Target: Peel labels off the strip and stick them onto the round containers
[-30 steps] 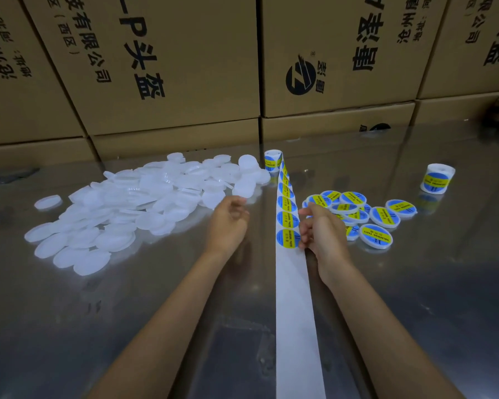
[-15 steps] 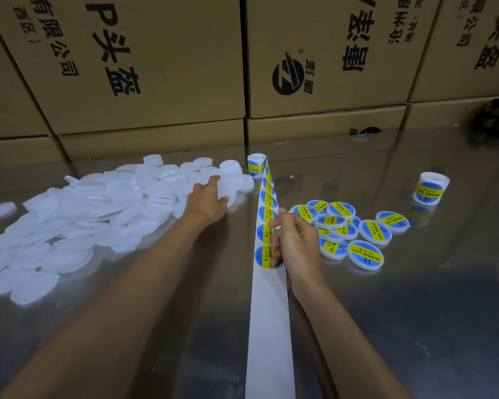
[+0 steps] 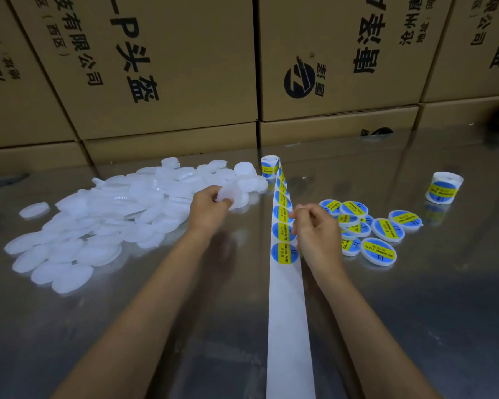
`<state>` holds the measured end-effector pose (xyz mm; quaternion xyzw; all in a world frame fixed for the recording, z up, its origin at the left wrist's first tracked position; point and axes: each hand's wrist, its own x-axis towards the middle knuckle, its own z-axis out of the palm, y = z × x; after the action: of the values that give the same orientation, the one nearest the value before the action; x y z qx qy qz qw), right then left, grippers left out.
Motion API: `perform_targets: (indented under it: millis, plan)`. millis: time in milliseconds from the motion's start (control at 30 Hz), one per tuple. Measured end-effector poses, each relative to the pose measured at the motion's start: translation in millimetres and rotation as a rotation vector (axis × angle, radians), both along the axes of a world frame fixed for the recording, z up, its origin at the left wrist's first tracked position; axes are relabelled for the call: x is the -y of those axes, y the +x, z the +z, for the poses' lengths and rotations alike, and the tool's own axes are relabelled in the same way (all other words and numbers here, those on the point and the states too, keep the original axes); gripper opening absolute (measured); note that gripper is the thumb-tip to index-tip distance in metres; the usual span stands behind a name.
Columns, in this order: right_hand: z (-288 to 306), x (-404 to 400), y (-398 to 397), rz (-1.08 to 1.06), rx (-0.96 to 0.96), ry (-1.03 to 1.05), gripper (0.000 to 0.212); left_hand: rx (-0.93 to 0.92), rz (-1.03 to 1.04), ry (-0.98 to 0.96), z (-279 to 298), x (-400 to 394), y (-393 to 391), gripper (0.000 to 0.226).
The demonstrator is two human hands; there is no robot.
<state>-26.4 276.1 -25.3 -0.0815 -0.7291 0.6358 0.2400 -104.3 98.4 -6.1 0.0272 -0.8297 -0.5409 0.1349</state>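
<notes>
The left hand (image 3: 211,207) pinched one plain white round container (image 3: 227,194) at the near edge of the unlabelled pile (image 3: 104,214), left of the label strip (image 3: 285,254). The right hand (image 3: 314,231), fingers curled, picked at a blue-and-yellow label's (image 3: 283,233) right edge on that strip; labelled containers (image 3: 378,240) lay right of it.

The right hand (image 3: 314,234) hides the strip's (image 3: 285,312) edge, perhaps pinching a label.

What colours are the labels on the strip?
Blue circles crossed by a yellow band with dark print, seen clearly on the labels along the white strip in the head view.
</notes>
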Motion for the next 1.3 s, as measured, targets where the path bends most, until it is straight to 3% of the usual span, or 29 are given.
perform_targets:
  millis: [167, 233, 300, 500, 667, 867, 1067, 1300]
  plan:
    - [-6, 0, 8, 0.059, -0.01, 0.591, 0.012, 0.13, -0.002, 0.33, -9, 5, 39, 0.012]
    - [-11, -2, 14, 0.133, 0.123, 0.826, 0.027, 0.171, -0.019, 0.425, -11, 5, 55, 0.013]
    - [-14, -1, 19, 0.205, 0.214, 0.916, 0.037, 0.194, -0.03, 0.474, -12, 3, 68, 0.007]
    - [-10, 6, 33, 0.33, 0.173, 0.848, 0.042, 0.16, -0.088, 0.528, -17, -3, 93, 0.017]
    - [-5, 11, 39, 0.425, 0.149, 0.817, 0.05, 0.052, -0.16, 0.302, -23, -5, 100, 0.018]
    - [-4, 11, 41, 0.426, 0.112, 0.767, 0.029, 0.034, -0.251, 0.137, -29, -4, 98, 0.005]
    - [-4, 12, 40, 0.454, 0.136, 0.762, 0.031, 0.067, -0.239, 0.123, -29, -1, 97, 0.016]
    - [-6, 15, 38, 0.401, 0.09, 0.781, 0.017, 0.075, -0.229, 0.134, -32, 0, 95, 0.009]
